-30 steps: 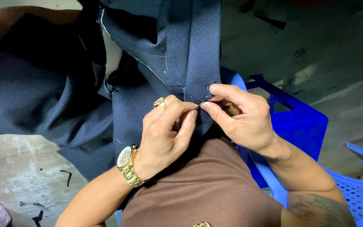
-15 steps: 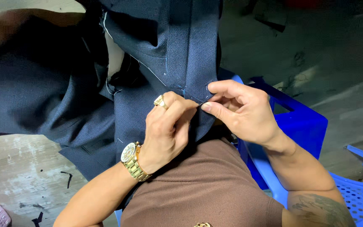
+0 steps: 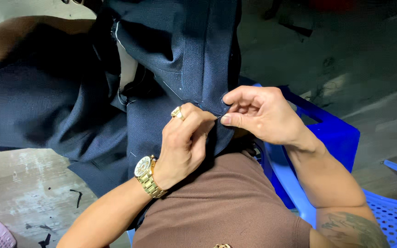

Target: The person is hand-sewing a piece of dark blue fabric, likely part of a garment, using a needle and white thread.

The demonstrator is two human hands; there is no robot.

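Both hands' fingers (image 3: 235, 120) pinched together on navy garment (image 3: 194, 59) edge.

Head view, steeply downward (close)

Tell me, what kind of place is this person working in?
Probably a small tailoring or garment workshop. Both hands, left hand and right hand, work the edge of a dark navy garment; thread scraps litter the bare concrete floor, beside blue plastic crates.
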